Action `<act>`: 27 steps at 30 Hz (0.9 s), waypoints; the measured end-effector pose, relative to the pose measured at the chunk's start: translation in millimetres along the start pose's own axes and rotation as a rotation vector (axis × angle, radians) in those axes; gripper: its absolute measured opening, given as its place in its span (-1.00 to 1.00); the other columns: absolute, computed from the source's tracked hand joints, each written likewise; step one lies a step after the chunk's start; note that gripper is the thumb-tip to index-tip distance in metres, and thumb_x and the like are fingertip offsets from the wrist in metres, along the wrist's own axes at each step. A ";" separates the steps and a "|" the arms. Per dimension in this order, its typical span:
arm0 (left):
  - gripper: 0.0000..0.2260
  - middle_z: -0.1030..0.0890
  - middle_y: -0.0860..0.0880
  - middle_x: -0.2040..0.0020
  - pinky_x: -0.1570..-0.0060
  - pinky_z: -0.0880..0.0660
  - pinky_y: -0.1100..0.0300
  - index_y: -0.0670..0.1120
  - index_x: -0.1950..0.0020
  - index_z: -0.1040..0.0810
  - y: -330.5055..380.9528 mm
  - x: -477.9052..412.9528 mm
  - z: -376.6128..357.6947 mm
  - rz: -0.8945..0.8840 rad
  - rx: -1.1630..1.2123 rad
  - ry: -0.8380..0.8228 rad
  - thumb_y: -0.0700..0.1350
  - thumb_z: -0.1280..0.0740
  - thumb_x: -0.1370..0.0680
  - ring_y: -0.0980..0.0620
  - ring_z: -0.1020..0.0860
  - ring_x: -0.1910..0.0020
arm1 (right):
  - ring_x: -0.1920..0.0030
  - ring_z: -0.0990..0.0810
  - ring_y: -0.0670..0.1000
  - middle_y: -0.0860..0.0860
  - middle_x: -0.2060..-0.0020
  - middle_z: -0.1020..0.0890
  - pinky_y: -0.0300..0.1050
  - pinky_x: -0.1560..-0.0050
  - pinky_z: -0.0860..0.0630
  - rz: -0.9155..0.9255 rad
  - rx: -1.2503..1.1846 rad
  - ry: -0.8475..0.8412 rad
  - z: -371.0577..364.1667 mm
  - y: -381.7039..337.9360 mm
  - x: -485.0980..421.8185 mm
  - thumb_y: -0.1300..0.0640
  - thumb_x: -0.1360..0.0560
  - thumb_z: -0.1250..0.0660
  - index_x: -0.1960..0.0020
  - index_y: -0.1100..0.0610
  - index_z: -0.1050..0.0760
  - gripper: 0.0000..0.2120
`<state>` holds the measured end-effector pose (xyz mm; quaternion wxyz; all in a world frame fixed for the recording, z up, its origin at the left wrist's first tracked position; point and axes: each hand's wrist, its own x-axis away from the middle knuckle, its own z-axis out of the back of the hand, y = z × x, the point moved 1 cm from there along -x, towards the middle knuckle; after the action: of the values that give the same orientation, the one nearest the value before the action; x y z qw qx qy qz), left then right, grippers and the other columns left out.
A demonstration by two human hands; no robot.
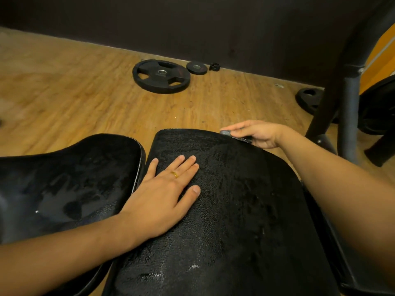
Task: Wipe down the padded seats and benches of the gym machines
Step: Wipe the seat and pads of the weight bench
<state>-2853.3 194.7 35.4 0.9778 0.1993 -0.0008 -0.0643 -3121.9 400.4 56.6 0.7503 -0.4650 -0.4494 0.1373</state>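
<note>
Lying flat with fingers straight and slightly apart, the left hand (168,189) presses the glistening black bench pad (235,210) near its left edge, while the right hand (258,133) pinches a grey cloth (226,133) at the pad's far right corner.

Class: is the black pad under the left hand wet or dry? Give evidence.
Wet, it appears: the pad glistens with fine droplets and smeared patches around the left hand lying flat on it.
</note>
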 end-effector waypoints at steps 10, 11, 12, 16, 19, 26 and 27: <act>-0.41 0.01 0.31 -0.59 -0.56 0.20 -0.07 0.17 -0.60 -0.12 1.5 -3.0 0.4 0.030 0.013 0.014 0.28 0.17 -0.59 0.34 0.18 -0.54 | -0.23 -0.59 0.05 0.05 -0.22 -0.63 0.00 -0.31 -0.51 0.205 0.431 -0.216 -116.2 -92.2 -82.6 0.18 -0.62 -0.29 -0.32 0.06 -0.56 -0.71; -0.41 0.00 0.31 -0.59 -0.56 0.20 -0.06 0.17 -0.60 -0.12 2.3 -3.0 1.0 0.030 0.013 0.014 0.28 0.17 -0.59 0.34 0.18 -0.54 | -0.24 -0.59 0.06 0.06 -0.24 -0.62 0.01 -0.33 -0.50 0.220 0.443 -0.215 -121.0 -93.8 -84.0 0.17 -0.62 -0.29 -0.32 0.07 -0.56 -0.72; -0.41 0.00 0.31 -0.58 -0.56 0.20 -0.06 0.17 -0.60 -0.12 2.3 -2.6 1.5 0.030 0.013 0.013 0.29 0.18 -0.58 0.35 0.18 -0.54 | -0.25 -0.59 0.07 0.07 -0.24 -0.62 0.02 -0.34 -0.49 0.229 0.438 -0.210 -122.9 -94.0 -84.2 0.18 -0.62 -0.29 -0.32 0.08 -0.56 -0.72; -0.40 -0.01 0.31 -0.58 -0.56 0.20 -0.03 0.16 -0.60 -0.14 1.2 -1.4 2.0 0.017 0.023 0.019 0.29 0.18 -0.58 0.35 0.16 -0.54 | -0.22 -0.60 0.01 0.00 -0.19 -0.64 -0.10 -0.25 -0.52 0.227 0.386 -0.162 -103.1 -84.4 -66.2 0.21 -0.61 -0.30 -0.32 0.05 -0.56 -0.70; -0.39 -0.03 0.30 -0.58 -0.56 0.18 -0.04 0.16 -0.60 -0.16 0.0 -1.7 0.9 0.006 0.028 0.028 0.30 0.18 -0.58 0.33 0.13 -0.55 | -0.21 -0.57 -0.03 -0.04 -0.19 -0.61 -0.17 -0.11 -0.54 0.154 0.277 -0.089 -64.1 -58.0 -38.2 0.20 -0.62 -0.27 -0.29 -0.01 -0.55 -0.71; -0.37 -0.03 0.31 -0.57 -0.57 0.17 -0.04 0.15 -0.59 -0.16 -0.2 -1.5 -0.6 0.002 0.032 0.042 0.32 0.20 -0.57 0.36 0.14 -0.54 | -0.29 -0.56 0.06 0.03 -0.26 -0.62 -0.01 -0.32 -0.48 -0.004 0.011 0.166 32.0 48.5 56.1 0.20 -0.59 -0.31 -0.27 -0.01 -0.59 -0.71; -0.36 -0.03 0.31 -0.57 -0.57 0.17 -0.04 0.15 -0.59 -0.17 0.1 -1.6 -0.5 0.003 0.032 0.042 0.32 0.20 -0.57 0.36 0.14 -0.54 | -0.26 -0.59 0.05 0.03 -0.23 -0.65 0.00 -0.31 -0.49 -0.006 -0.026 0.204 35.4 59.0 65.6 0.21 -0.58 -0.32 -0.24 -0.01 -0.62 -0.72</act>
<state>-2854.9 195.1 35.0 0.9744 0.2162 0.0187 -0.0588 -3101.1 493.0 49.8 0.7866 -0.4849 -0.3737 0.0810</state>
